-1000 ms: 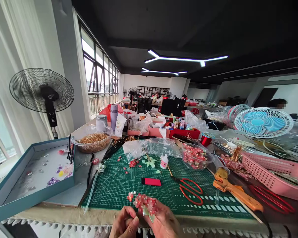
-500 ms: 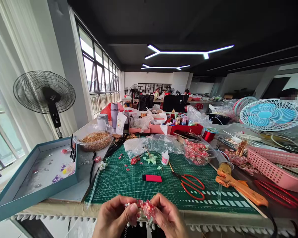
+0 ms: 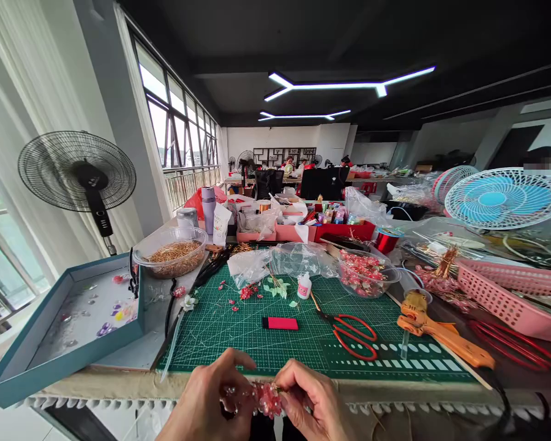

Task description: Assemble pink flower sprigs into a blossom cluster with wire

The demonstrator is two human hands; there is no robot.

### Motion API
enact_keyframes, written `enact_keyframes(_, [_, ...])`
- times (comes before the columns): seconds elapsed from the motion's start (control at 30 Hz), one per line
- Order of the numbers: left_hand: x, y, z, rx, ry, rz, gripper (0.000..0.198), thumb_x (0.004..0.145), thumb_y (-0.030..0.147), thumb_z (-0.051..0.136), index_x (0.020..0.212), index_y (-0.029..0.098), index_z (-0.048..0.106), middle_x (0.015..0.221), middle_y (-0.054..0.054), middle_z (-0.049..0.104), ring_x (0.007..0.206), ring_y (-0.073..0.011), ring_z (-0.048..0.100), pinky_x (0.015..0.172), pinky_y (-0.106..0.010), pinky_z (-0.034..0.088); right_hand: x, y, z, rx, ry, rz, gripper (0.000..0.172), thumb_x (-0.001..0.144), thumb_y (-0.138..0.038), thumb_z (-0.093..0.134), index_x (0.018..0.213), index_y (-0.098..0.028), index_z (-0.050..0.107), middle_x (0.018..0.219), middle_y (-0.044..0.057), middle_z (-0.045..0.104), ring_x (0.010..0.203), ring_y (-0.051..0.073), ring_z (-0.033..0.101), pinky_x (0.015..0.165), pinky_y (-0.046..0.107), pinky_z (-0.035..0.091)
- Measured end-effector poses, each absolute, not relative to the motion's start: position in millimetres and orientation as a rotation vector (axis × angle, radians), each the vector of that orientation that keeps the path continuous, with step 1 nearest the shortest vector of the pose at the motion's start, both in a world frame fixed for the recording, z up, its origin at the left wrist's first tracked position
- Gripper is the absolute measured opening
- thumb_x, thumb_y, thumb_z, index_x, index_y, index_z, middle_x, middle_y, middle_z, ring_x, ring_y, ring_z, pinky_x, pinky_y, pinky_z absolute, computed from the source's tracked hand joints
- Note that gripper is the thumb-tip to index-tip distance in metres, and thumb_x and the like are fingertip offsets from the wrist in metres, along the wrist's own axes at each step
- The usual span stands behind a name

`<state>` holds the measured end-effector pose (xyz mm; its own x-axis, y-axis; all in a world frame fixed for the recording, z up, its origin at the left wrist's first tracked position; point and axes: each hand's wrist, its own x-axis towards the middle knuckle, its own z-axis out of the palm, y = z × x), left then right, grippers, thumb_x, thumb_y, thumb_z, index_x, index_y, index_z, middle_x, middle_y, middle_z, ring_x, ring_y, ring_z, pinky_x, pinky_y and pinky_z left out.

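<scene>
Above a green cutting mat (image 3: 239,334), left hand (image 3: 205,398) and right hand (image 3: 310,401) narrowly grip a beaded pink flower (image 3: 269,399).

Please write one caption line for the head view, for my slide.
Left hand and right hand pinch a pink beaded flower near a green cutting mat.

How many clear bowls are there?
2: a bowl of golden strands, left of the green cutting mat; a bowl of pink beads, at its far edge. More may be hidden.
</scene>
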<state>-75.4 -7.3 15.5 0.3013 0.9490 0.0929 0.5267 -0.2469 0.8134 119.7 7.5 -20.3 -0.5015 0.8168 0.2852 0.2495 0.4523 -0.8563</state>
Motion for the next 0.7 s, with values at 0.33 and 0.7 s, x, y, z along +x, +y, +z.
enact_keyframes(0.33, [-67.3, -11.0, 22.6, 1.917, 1.494, 0.605, 0.026, 0.068, 0.012, 0.050, 0.075, 0.018, 0.074, 0.061, -0.004, 0.073, 0.051, -0.0123, 0.058, 0.050, -0.019, 0.039, 120.9, 2.9, -13.7, -0.873, -2.050, 0.925, 0.017, 0.093, -0.025, 0.040, 0.077, -0.020, 0.046, 0.076, 0.000, 0.054, 0.070, 0.013, 0.052, 0.064, 0.023, 0.038])
enact_keyframes(0.7, [-58.1, -8.7, 24.4, 1.826, 1.554, 0.573, 0.023, 0.070, 0.014, 0.050, 0.071, 0.014, 0.073, 0.060, -0.006, 0.072, 0.053, -0.0147, 0.062, 0.051, -0.020, 0.039, 116.6, 1.9, -2.2, -1.199, -1.941, 1.149, 0.027, 0.072, -0.038, 0.064, 0.075, -0.020, 0.045, 0.068, -0.004, 0.045, 0.064, 0.013, 0.040, 0.058, 0.023, 0.031])
